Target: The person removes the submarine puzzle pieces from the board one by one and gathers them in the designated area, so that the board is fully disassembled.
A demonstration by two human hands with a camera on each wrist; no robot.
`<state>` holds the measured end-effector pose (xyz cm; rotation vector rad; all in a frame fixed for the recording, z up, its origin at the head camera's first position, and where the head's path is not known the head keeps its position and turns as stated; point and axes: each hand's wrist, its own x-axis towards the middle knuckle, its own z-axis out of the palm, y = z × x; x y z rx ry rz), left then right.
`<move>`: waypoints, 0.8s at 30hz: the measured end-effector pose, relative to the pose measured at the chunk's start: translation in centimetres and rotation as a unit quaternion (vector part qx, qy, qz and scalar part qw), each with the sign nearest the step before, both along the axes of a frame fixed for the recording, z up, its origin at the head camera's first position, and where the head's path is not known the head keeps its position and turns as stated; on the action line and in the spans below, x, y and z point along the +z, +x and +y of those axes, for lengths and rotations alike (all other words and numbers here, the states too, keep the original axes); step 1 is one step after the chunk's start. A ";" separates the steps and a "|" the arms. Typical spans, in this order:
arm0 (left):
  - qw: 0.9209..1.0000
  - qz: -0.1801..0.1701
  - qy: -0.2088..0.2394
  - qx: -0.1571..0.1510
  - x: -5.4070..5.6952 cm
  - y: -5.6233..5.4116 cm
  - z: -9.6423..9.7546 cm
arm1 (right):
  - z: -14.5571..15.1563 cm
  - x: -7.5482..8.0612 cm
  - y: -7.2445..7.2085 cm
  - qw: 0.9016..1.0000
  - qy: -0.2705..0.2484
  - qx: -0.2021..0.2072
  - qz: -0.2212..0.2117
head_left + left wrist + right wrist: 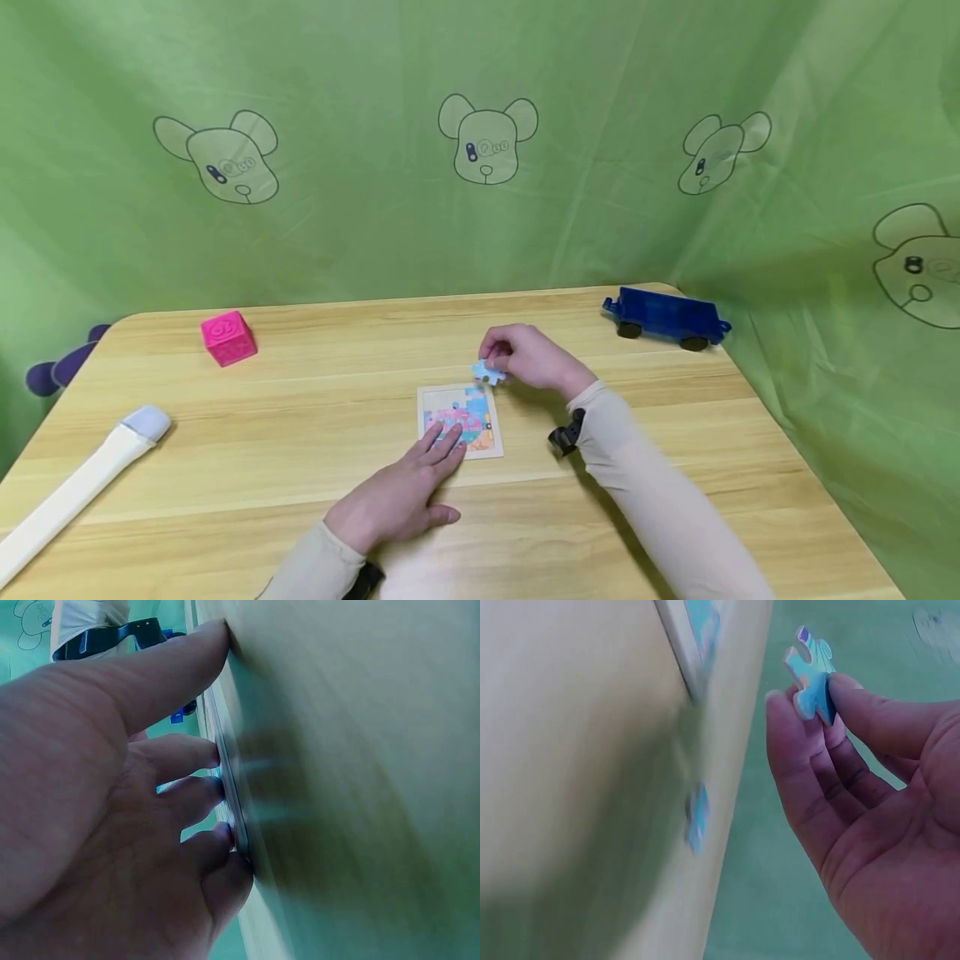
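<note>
A small framed jigsaw puzzle (496,433) lies flat on the wooden table, its picture pink, blue and orange, with a pale patch at the upper left. My left hand (401,503) rests its extended fingertips on the lower part of the puzzle, thumb on the tabletop. Just beyond the upper right corner, my right hand (534,360) pinches a light-blue puzzle piece (810,686) between thumb and fingers, held above the table. Below that hand, the right wrist view shows another blue puzzle piece (698,817) on the tabletop.
A pink cube (229,337) sits at the back left, and a dark blue toy wagon (666,317) at the back right. A white strap-like object (82,483) lies along the left side. Green printed cloth (360,233) hangs behind and to the right.
</note>
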<state>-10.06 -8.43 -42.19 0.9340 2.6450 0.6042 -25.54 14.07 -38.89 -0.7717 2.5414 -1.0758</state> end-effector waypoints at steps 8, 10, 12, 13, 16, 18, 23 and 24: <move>1.000 0.001 -0.002 -0.003 0.1 0.1 0.0 | 4.4 0.5 -1.5 0.998 0.028 -0.051 0.005; 1.000 0.001 -0.001 -0.002 0.1 0.1 0.0 | 5.3 0.3 -1.9 0.997 0.042 -0.061 0.009; 1.000 0.001 -0.001 -0.001 0.1 0.1 0.0 | 6.1 0.0 -2.3 0.996 0.058 -0.066 0.018; 1.000 0.001 -0.001 -0.001 0.1 0.1 0.0 | 6.4 -0.1 -2.6 0.995 0.065 -0.070 0.021; 1.000 0.001 -0.002 0.000 0.0 0.2 0.0 | 7.2 -0.7 -3.3 0.993 0.090 -0.078 0.028; 1.000 0.000 -0.002 0.000 0.0 0.1 -0.1 | 7.6 -1.1 -3.7 0.991 0.102 -0.082 0.028; 1.000 0.001 -0.001 -0.001 0.0 0.1 -0.1 | 8.1 -1.9 -4.3 0.989 0.115 -0.090 0.019; 1.000 0.001 0.000 -0.001 0.0 0.1 -0.1 | 8.2 -2.1 -4.4 0.989 0.116 -0.091 0.019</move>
